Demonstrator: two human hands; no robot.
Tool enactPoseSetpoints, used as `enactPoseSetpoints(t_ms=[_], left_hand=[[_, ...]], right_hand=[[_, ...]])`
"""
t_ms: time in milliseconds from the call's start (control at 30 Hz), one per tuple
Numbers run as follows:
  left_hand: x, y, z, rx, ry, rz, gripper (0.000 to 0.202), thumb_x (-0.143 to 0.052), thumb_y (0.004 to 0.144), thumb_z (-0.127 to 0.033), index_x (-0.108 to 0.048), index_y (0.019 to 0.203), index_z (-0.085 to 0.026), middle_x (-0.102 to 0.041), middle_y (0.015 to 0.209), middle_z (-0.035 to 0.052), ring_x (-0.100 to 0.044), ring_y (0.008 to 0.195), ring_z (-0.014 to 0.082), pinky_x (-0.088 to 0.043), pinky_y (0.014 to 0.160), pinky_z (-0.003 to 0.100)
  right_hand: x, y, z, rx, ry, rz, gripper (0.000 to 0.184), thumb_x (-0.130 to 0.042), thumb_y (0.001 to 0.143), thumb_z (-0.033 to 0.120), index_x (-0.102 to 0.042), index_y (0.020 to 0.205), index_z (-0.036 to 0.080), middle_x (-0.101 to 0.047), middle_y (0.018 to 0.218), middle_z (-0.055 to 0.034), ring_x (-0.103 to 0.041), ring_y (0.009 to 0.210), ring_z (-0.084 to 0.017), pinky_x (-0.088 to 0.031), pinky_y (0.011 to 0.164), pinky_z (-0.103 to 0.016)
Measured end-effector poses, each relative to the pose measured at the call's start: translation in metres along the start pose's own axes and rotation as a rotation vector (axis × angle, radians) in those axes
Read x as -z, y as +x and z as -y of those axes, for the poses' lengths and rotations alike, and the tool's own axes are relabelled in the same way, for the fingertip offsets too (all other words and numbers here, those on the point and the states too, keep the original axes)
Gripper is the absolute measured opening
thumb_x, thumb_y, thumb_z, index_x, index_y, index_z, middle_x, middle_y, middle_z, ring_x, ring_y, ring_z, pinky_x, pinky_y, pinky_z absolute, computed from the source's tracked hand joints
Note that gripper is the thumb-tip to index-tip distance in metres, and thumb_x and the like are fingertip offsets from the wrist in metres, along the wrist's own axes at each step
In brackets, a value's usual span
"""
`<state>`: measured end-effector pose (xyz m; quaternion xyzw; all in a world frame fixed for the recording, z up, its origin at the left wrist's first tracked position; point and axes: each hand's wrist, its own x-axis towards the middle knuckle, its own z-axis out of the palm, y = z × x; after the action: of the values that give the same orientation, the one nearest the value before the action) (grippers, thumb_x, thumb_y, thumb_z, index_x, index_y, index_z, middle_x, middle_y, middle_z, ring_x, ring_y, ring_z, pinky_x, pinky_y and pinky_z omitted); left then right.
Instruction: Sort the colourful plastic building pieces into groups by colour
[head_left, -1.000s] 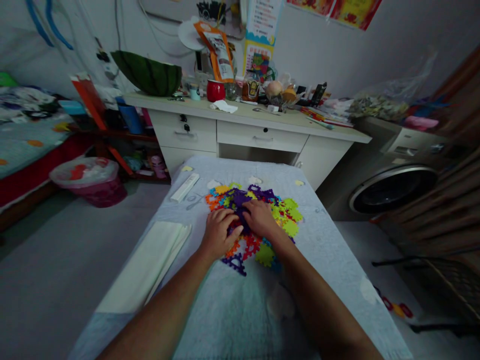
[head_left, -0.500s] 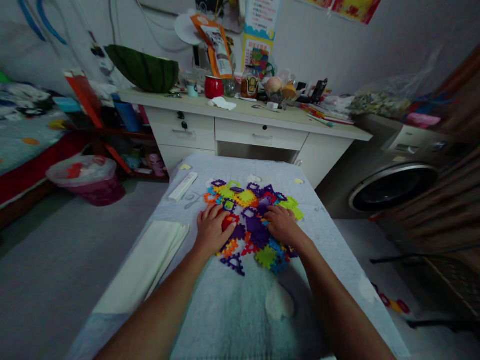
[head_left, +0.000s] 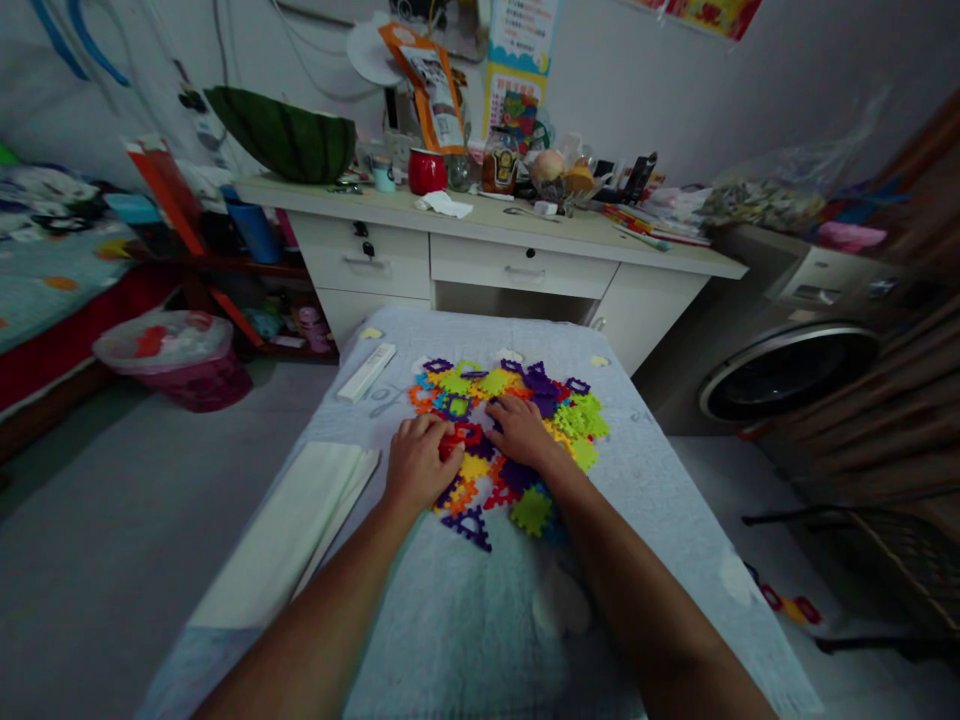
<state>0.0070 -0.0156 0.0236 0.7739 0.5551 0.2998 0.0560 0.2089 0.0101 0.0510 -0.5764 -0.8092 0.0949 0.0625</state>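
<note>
A pile of flat toothed plastic building pieces (head_left: 559, 415) in purple, yellow, green, red, orange and blue lies on the cloth-covered table (head_left: 450, 620). At the pile's left side my left hand (head_left: 421, 460) is closed around a red building piece (head_left: 452, 442). My right hand (head_left: 521, 432) reaches over the middle of the pile, its fingers bent down among the pieces near the red one. What lies under those fingertips is hidden. A purple triangular piece (head_left: 469, 528) rests at the pile's near edge, and a green toothed piece (head_left: 532, 511) is below my right wrist.
On the table's left side lie a folded white cloth (head_left: 292, 530) and a long white box (head_left: 367, 373). Behind stands a white desk (head_left: 480, 240) bearing a watermelon half (head_left: 289, 138), a red pot (head_left: 427, 172) and jars. A washing machine (head_left: 787, 340) is at the right.
My right hand has moved left across the pile, nearer my left hand. Pieces on the right have shifted, uncovering more green and yellow ones. My left hand has stayed almost in place.
</note>
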Motion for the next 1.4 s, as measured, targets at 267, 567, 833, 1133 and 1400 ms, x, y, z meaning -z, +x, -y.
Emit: enactPoseSetpoints(t_ms=[267, 567, 833, 1133, 1400], left_hand=[[-0.001, -0.001, -0.001, -0.149, -0.194, 0.038, 0.022, -0.055, 0.087, -0.034, -0.065, 0.102, -0.022, -0.065, 0.11, 0.0065, -0.057, 0.106, 0.025, -0.044, 0.095, 0.044], [-0.002, 0.002, 0.002, -0.015, -0.285, -0.092, 0.027, -0.048, 0.093, -0.039, -0.064, 0.104, -0.021, -0.06, 0.118, 0.0085, -0.055, 0.115, 0.0243, -0.042, 0.104, 0.044], [-0.011, 0.002, 0.012, 0.096, -0.201, -0.141, 0.033, -0.05, 0.091, -0.043, -0.059, 0.114, -0.021, -0.053, 0.127, 0.0116, -0.049, 0.123, 0.0278, -0.039, 0.108, 0.048], [-0.013, 0.001, 0.012, 0.049, -0.204, -0.032, 0.039, -0.051, 0.09, -0.046, -0.056, 0.119, -0.021, -0.055, 0.125, 0.011, -0.051, 0.12, 0.0277, -0.041, 0.104, 0.048], [-0.015, 0.003, 0.013, 0.044, -0.19, -0.029, 0.039, -0.051, 0.09, -0.046, -0.056, 0.12, -0.021, -0.055, 0.127, 0.0109, -0.051, 0.122, 0.0281, -0.04, 0.104, 0.049]], right_hand=[[0.022, -0.004, -0.055, -0.406, -0.01, -0.246, 0.046, -0.053, 0.088, 0.035, -0.056, 0.132, 0.019, -0.055, 0.132, -0.0161, -0.049, 0.123, -0.031, -0.036, 0.104, -0.047], [0.002, 0.0, -0.029, -0.068, 0.192, -0.128, 0.058, -0.057, 0.087, 0.027, -0.044, 0.142, 0.014, -0.043, 0.147, -0.0169, -0.038, 0.137, -0.027, -0.031, 0.113, -0.044], [0.024, 0.013, -0.04, 0.009, 0.437, -0.237, 0.042, -0.051, 0.091, 0.027, -0.053, 0.132, 0.019, -0.06, 0.131, -0.0097, -0.057, 0.118, -0.02, -0.043, 0.102, -0.038], [0.02, 0.08, -0.074, -0.482, 0.085, -0.102, 0.069, -0.053, 0.085, 0.062, -0.047, 0.141, 0.022, -0.052, 0.139, -0.0154, -0.051, 0.125, -0.029, -0.038, 0.104, -0.044], [0.009, 0.077, -0.055, -0.105, 0.103, -0.031, 0.019, -0.064, 0.076, 0.023, -0.069, 0.094, 0.016, -0.065, 0.1, -0.0062, -0.057, 0.098, -0.019, -0.044, 0.086, -0.028]])
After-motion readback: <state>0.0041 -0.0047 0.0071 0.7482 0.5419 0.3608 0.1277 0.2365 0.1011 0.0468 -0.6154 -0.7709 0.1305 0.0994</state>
